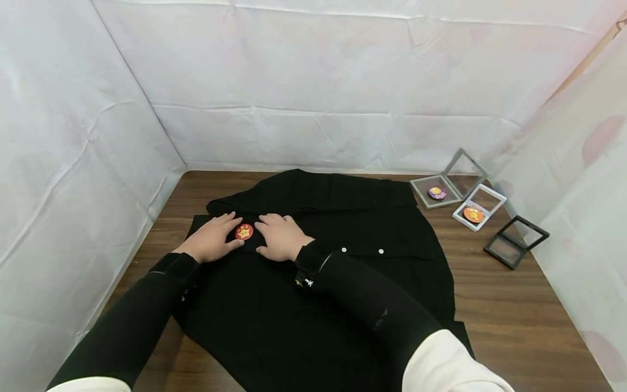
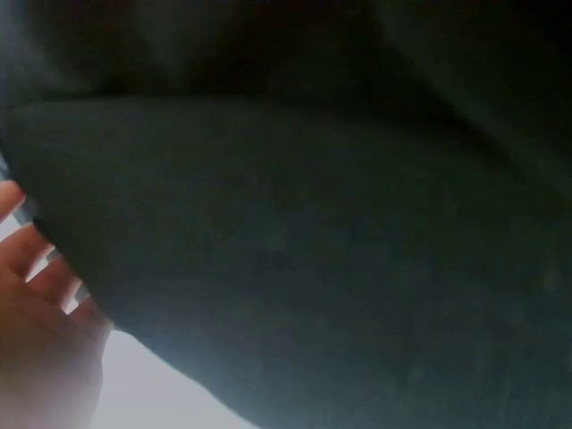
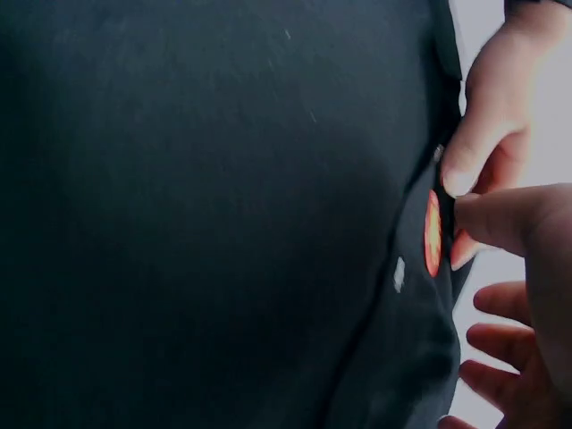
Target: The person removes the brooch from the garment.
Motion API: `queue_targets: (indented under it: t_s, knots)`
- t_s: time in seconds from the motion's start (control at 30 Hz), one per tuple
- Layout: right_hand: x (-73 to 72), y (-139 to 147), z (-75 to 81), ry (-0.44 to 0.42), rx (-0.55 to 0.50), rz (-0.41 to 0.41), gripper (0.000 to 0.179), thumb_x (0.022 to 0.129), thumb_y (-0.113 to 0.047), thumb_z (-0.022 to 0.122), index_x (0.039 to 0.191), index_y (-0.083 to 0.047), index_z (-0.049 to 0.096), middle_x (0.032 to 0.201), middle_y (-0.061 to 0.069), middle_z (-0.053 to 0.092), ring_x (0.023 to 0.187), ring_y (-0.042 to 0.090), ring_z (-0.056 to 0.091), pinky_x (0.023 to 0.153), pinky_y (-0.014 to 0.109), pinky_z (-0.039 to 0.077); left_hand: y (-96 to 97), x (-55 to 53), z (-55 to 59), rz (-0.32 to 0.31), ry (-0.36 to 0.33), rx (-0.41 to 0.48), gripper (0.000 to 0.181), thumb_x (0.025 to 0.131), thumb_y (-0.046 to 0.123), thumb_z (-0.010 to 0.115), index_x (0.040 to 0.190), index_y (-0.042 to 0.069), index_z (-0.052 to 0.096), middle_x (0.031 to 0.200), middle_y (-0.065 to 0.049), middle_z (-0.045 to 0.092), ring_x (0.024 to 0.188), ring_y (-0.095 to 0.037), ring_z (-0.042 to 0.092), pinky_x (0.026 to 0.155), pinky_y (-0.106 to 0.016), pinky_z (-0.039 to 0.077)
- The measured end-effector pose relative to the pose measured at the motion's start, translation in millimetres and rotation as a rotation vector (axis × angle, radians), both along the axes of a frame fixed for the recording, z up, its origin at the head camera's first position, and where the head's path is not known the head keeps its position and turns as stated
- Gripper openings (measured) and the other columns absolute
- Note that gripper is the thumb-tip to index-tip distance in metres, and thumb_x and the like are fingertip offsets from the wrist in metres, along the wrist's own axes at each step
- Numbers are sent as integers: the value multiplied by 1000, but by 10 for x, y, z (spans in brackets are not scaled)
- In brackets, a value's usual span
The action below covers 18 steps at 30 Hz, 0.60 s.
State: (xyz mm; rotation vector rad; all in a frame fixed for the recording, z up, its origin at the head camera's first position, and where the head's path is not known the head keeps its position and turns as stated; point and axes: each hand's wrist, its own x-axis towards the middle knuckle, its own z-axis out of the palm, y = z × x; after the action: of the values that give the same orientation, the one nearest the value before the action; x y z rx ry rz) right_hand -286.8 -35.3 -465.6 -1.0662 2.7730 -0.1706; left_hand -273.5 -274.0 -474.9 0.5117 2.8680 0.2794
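Observation:
A black buttoned garment (image 1: 274, 305) lies spread over the table, and a round red badge (image 1: 244, 232) with a yellow star design sits on it. My left hand (image 1: 211, 239) rests on the cloth just left of the badge, its thumb near the badge's lower edge. On the other side, my right hand (image 1: 281, 238) lies palm down with relaxed fingers. In the right wrist view the badge (image 3: 433, 234) appears edge-on between both hands, near a white button (image 3: 399, 274). Dark cloth fills most of the left wrist view, with the left hand's fingers at its edge.
At the right of the wooden table (image 1: 524, 321) stand three open square cases: a grey one (image 1: 426, 182) with a purple badge (image 1: 436, 193), a white one (image 1: 482, 220) with an orange badge (image 1: 473, 214), and a black one (image 1: 504, 253). White sheeting (image 1: 313, 81) encloses the back and sides.

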Motion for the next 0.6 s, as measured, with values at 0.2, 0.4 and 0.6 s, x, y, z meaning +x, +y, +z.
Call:
queue_targets:
  t_s: [0.2, 0.4, 0.6]
  knots:
    - [62, -145, -65, -72, 56, 82, 74, 100, -62, 56, 163, -27, 35, 170, -5, 22, 156, 16, 16, 124, 49, 18, -25, -5, -47, 7, -13, -13, 75, 102, 46, 63, 158, 2, 39, 164, -28, 26, 151, -47, 23, 122, -62, 17]
    - [88, -179, -130, -139, 77, 102, 76, 99, -66, 54, 163, -29, 33, 170, -8, 19, 156, 14, 14, 124, 50, 16, -57, 13, -44, 22, -38, -5, 82, 100, 55, 62, 158, 2, 39, 165, -28, 24, 152, -48, 19, 122, -62, 14]
    - [113, -145, -146, -164, 70, 94, 76, 100, -64, 55, 164, -30, 31, 171, -6, 17, 156, 15, 14, 124, 49, 16, -84, 32, -24, 45, -57, -2, 86, 99, 56, 64, 159, 3, 36, 166, -27, 22, 152, -47, 17, 123, -61, 12]
